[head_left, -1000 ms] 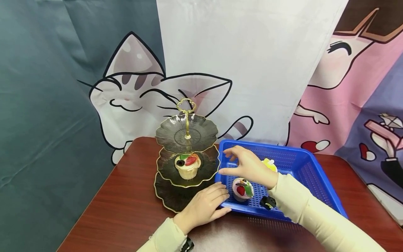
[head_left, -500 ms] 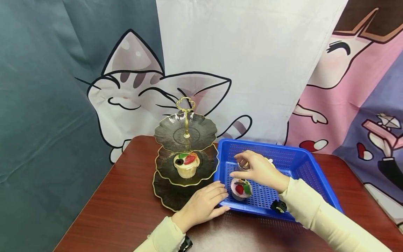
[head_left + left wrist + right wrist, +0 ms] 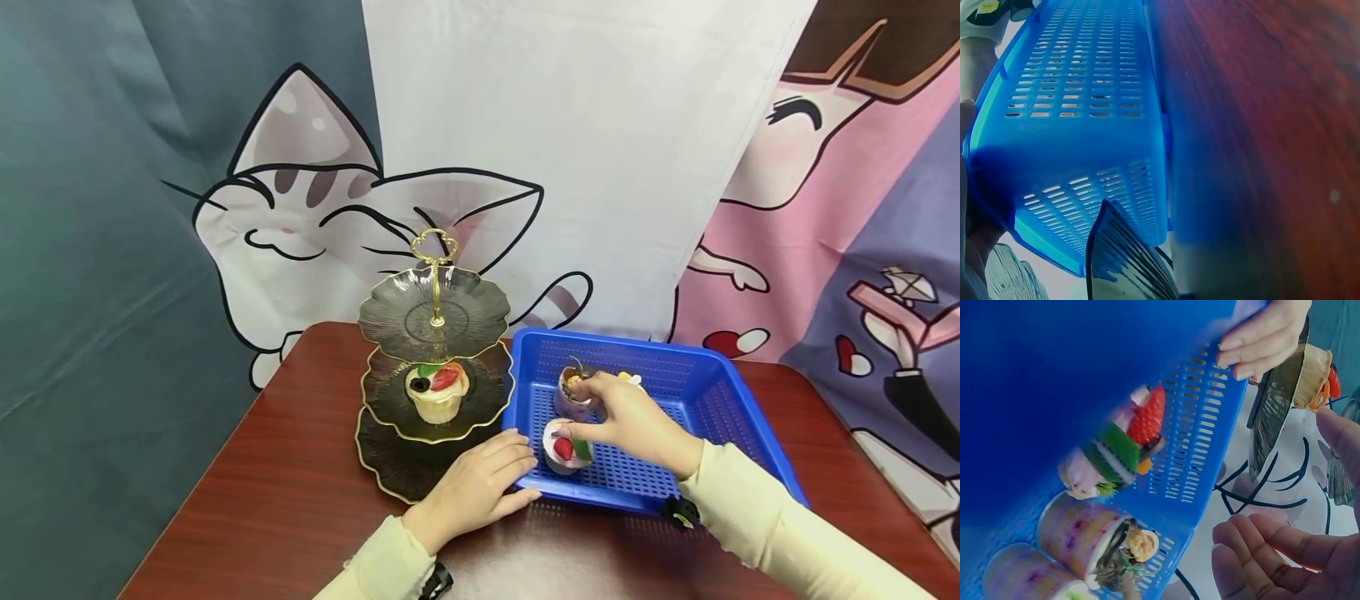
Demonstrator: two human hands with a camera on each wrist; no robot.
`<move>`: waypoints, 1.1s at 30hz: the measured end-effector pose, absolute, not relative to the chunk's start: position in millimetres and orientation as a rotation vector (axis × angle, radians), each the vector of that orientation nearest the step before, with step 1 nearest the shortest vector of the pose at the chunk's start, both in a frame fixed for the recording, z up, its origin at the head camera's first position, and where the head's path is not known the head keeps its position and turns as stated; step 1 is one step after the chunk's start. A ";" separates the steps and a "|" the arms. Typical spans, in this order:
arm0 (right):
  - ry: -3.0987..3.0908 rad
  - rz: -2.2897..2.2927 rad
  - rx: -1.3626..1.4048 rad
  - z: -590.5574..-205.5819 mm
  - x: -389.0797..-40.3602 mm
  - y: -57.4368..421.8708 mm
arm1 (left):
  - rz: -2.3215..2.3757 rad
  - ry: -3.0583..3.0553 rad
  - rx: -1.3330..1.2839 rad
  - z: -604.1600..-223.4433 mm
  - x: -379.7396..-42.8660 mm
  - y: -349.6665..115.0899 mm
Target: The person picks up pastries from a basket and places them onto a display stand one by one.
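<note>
My left hand (image 3: 474, 490) rests on the near left corner of the blue plastic basket (image 3: 750, 425), its fingers lying over the rim. My right hand (image 3: 643, 427) hovers inside the basket, thumb and fingers apart. Close to its thumb is a pink-topped cupcake (image 3: 562, 448) with a strawberry and green slices. The fingertips overlap a second cupcake (image 3: 567, 403) with nut-like toppings; contact cannot be told. A yellow and white topping (image 3: 628, 379) shows partly behind the hand. In the right wrist view, the right fingers (image 3: 1272, 550) are spread with nothing between them.
A three-tier dark plate stand (image 3: 433, 321) with gold edges stands left of the basket. A cream cupcake (image 3: 437, 396) with fruit sits on its middle tier. Both stand on a reddish-brown table (image 3: 247, 492), with a cartoon cloth (image 3: 600, 150) behind.
My right hand has moved down and slightly right over the cupcakes, and the nut-topped cupcake has come into sight. The left hand stays on the rim. The head view has shifted slightly.
</note>
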State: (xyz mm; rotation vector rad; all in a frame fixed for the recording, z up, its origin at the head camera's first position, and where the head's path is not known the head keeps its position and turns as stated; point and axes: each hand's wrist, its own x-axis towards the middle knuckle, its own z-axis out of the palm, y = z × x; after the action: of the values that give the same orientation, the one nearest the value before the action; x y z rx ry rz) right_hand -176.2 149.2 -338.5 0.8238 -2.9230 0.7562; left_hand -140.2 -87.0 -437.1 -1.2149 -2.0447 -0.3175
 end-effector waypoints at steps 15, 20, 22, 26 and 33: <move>-2.938 0.737 0.813 -363.3 -167.2 163.7 | -0.329 -2.039 -1.213 -436.9 -139.5 -88.1; -2.937 0.650 0.836 -373.0 -169.9 165.7 | -0.336 -2.032 -1.210 -437.7 -139.8 -87.8; -2.942 0.616 0.842 -375.8 -171.5 165.7 | -0.342 -2.030 -1.207 -437.6 -139.8 -88.1; -2.960 0.602 0.831 -381.4 -175.6 165.3 | -0.342 -2.030 -1.202 -437.1 -140.0 -88.9; -2.979 0.558 0.836 -394.0 -179.6 165.2 | -0.345 -2.037 -1.199 -437.5 -139.0 -89.1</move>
State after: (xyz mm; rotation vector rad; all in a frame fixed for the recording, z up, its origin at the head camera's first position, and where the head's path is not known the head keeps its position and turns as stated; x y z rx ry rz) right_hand -179.6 165.2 -394.0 0.8359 -2.9787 0.5583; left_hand -139.0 -89.1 -437.5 -1.1987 -2.0372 -0.3448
